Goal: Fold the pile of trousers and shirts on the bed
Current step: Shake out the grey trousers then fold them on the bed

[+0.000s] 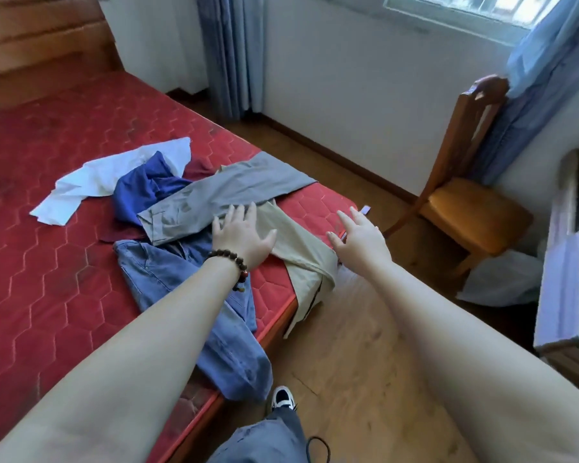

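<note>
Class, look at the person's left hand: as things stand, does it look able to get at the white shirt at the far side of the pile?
Probably yes. The left hand is open over the grey trousers, and the white shirt lies uncovered beyond the blue garment. Nothing blocks the way, though the arm already looks well extended.

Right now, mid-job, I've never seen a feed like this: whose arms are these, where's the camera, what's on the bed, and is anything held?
There is no machine: a person wears one camera on the head, looking down at their own arms. The left hand, with a bead bracelet, rests open on the beige trousers, which droop over the bed edge. The right hand hovers open, holding nothing. Grey trousers, blue jeans, a blue shirt and a white shirt lie unfolded.
</note>
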{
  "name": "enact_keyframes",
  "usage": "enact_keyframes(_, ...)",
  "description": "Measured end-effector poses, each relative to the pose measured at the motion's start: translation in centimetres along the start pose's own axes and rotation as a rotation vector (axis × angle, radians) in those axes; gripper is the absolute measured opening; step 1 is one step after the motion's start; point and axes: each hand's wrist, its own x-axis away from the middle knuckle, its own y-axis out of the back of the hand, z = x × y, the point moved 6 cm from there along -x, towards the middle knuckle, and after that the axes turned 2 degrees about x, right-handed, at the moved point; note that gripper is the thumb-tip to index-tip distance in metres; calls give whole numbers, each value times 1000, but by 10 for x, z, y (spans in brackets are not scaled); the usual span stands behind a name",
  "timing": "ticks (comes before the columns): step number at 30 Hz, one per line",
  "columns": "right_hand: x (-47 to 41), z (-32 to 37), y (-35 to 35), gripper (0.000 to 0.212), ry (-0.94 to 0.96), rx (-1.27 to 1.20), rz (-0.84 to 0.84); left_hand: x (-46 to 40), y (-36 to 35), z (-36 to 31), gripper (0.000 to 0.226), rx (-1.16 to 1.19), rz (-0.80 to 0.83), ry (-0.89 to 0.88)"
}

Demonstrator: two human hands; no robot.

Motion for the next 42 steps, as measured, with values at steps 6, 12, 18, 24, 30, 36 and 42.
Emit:
enact_keyframes(6,-108,40,0,60,158,-17,71,-69,16,24,78,19,-10,171)
enact_keyframes(12,-200,87,-18,60,378,-8,113,-104,11,60,78,37,-57,377)
enact_keyframes(18,-296,116,-36,60,610,46,205,-151,-1,67,79,46,-107,601)
enact_keyframes(24,-376,117,-41,59,785,61,309,-196,-19,37,78,65,-126,802)
enact_keyframes(30,-418,111,-52,60,869,130,416,-220,-31,25,78,112,-142,921)
enact_keyframes(36,-434,127,-74,60,906,133,454,-232,-37,42,80,108,-138,954)
enact_keyframes(42,-442,137,-112,60,907,153,496,-241,-64,65,78,118,-106,965)
